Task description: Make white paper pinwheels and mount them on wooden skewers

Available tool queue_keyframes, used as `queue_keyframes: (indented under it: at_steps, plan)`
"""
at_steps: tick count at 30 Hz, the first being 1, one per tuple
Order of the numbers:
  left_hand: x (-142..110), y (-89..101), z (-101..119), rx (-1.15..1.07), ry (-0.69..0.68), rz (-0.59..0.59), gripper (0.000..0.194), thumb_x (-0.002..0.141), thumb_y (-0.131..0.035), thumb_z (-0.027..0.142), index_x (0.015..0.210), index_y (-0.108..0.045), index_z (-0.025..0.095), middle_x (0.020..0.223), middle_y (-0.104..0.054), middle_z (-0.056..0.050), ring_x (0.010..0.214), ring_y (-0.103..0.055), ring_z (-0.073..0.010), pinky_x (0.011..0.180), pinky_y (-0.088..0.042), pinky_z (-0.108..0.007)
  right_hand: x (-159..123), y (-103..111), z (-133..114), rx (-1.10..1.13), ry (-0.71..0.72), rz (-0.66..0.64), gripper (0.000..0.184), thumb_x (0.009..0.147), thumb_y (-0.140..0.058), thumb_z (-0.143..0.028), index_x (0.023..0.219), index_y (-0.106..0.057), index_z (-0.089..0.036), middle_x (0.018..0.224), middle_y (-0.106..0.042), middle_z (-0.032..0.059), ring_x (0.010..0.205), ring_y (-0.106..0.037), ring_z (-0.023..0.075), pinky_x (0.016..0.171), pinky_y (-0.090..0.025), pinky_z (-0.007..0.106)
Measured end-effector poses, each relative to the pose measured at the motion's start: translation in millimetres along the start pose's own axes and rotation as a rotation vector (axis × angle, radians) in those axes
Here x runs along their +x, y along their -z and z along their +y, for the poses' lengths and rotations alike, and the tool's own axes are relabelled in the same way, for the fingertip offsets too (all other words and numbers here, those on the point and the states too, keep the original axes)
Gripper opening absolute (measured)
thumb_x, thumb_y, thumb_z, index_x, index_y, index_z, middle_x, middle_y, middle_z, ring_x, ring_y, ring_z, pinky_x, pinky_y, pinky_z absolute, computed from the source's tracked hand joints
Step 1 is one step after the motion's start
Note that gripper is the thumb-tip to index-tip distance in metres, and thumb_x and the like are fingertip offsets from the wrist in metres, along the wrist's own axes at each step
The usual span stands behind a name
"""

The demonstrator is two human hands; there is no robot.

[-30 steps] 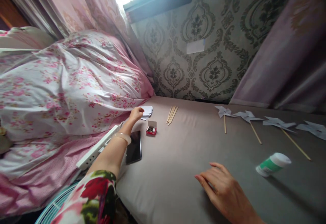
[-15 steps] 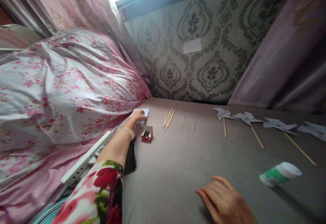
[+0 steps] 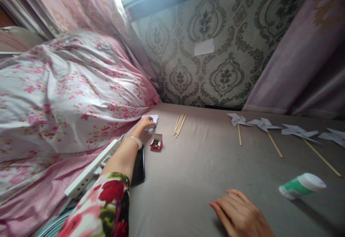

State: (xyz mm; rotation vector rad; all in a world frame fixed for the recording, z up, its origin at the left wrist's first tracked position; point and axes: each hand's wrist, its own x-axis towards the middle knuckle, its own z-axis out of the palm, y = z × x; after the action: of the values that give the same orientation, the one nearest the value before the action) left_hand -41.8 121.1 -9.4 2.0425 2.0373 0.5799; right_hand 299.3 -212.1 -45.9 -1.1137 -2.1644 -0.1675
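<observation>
My left hand (image 3: 146,122) reaches to the far left of the grey sheet, its fingers closed over the edge of a stack of white paper (image 3: 154,118); the hand covers part of the stack. Just in front of it stands a small red box (image 3: 156,144) with its flap up and small metal pieces inside. Several thin wooden sticks (image 3: 179,125) lie together to the right of the paper. My right hand (image 3: 242,212) rests low at the front, loosely curved and holding nothing, left of a white and green glue stick (image 3: 302,186).
White paper pinwheels (image 3: 265,124) on wooden sticks lie in a row at the right. A dark phone (image 3: 139,168) is partly under my left forearm, beside a white power strip (image 3: 91,168). Flowered bedding (image 3: 67,86) rises at the left; a patterned wall (image 3: 183,75) stands behind.
Both hands keep nearly the same pose, the left one still at the paper. The view has shifted slightly, so the pinwheels and glue stick appear a little farther right.
</observation>
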Motion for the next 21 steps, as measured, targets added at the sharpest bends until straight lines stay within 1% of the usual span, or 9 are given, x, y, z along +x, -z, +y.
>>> queue_keyframes:
  at_steps: [5,12,16,19,21]
  plan:
    - [1.3,1.4,-2.6,-0.037,-0.012,-0.001,0.021,0.056,-0.071,0.024,0.076,-0.071,0.017,0.086,-0.071,-0.009,0.092,-0.064,-0.0275,0.079,-0.046,-0.030,1.3,1.1,0.2,0.001,0.000,0.005,0.036,0.095,-0.039,-0.018,0.063,-0.054,-0.021,0.054,-0.054,-0.0035,0.051,-0.052,0.0119,0.076,-0.039,0.029]
    - [2.3,2.8,-1.3,-0.078,0.005,0.005,0.015,0.056,-0.072,0.024,0.069,-0.069,0.018,0.080,-0.071,-0.009,0.088,-0.065,-0.0271,0.078,-0.047,-0.032,2.8,1.8,-0.1,-0.004,-0.001,0.021,0.037,0.096,-0.038,-0.018,0.062,-0.053,-0.021,0.053,-0.054,-0.0031,0.051,-0.052,0.0120,0.073,-0.039,0.028]
    - [2.4,3.3,-0.3,-0.106,0.018,0.012,0.011,0.056,-0.072,0.024,0.066,-0.069,0.019,0.078,-0.072,-0.009,0.088,-0.065,-0.0272,0.078,-0.047,-0.032,1.7,1.7,0.0,-0.005,-0.005,0.001,0.037,0.096,-0.039,-0.019,0.061,-0.053,-0.021,0.054,-0.054,-0.0027,0.051,-0.052,0.0125,0.069,-0.038,0.028]
    - [1.4,3.4,-0.5,-0.132,0.032,0.013,0.008,0.059,-0.071,0.023,0.065,-0.069,0.018,0.076,-0.072,-0.008,0.085,-0.066,-0.0267,0.077,-0.047,-0.032,-0.1,0.2,0.5,-0.011,-0.013,-0.023,0.037,0.096,-0.040,-0.021,0.062,-0.053,-0.021,0.054,-0.054,-0.0018,0.053,-0.053,0.0133,0.064,-0.037,0.028]
    - [0.8,3.1,-0.8,-0.149,0.051,0.017,0.007,0.062,-0.070,0.022,0.066,-0.069,0.017,0.073,-0.071,-0.008,0.083,-0.066,-0.0264,0.076,-0.047,-0.031,-1.3,-1.6,1.0,-0.014,-0.014,-0.016,0.037,0.096,-0.039,-0.022,0.062,-0.053,-0.021,0.055,-0.055,-0.0015,0.053,-0.053,0.0134,0.063,-0.036,0.028]
